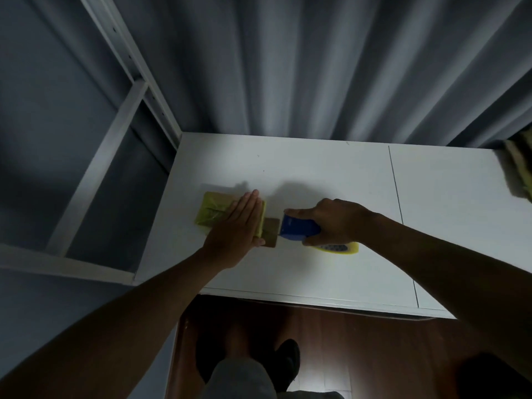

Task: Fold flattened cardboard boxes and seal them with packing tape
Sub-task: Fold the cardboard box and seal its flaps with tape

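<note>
Box (218,214) pinned flat mid-counter (316,168) under open left hand (239,226), steadied for taping; tape dispenser (299,230) gripped in right hand (336,221), drawn toward right edge.

Grey curtain (316,67), white table (316,168)

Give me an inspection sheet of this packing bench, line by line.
Surface: white table, dimly lit, with a dark seam on its right part.
Job's things: small cardboard box wrapped in yellowish tape, lying flat; blue tape dispenser with yellow roll, right beside the box.
Clutter: blurred stack at the right edge.
Grippers: left hand presses flat on the box; right hand grips the dispenser.
Cables: nothing seen.
Surroundings: grey curtain behind, white shelf frame at left, wooden floor below.
</note>
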